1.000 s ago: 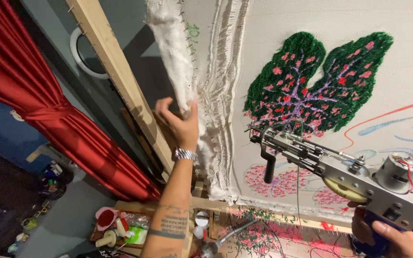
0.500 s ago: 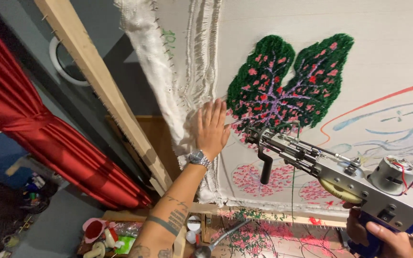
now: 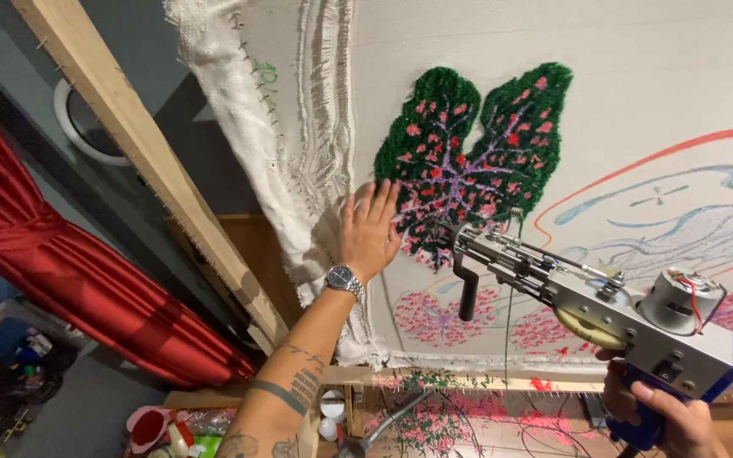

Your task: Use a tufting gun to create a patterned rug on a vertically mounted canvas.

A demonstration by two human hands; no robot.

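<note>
Both hands are at work on the big off-white backing cloth (image 3: 485,34) stretched over a pale wooden frame (image 3: 154,161). The left hand (image 3: 369,229) lies flat against that cloth with fingers spread wide, gripping nothing, its fingertips touching the edge of the green tufted leaf shape with pink spots (image 3: 472,153). The right hand (image 3: 672,416), low at the right edge, is closed around the blue grip of the silver and blue tufting gun (image 3: 604,305), whose needle end points at the lower edge of the leaf, close beside the left hand's fingers.

A red curtain (image 3: 69,263) hangs to the left of the frame. Loose fringe of the cloth (image 3: 324,93) hangs down above the left hand. Coloured marker outlines (image 3: 672,178) cross the bare cloth to the right, and a green yarn strand (image 3: 508,314) drops from the gun.

As I judge it, the risk is the needle's nearness to those fingers: a slip sideways could strike them. The hanging yarn could also snag on the gun's black front handle (image 3: 467,293).
</note>
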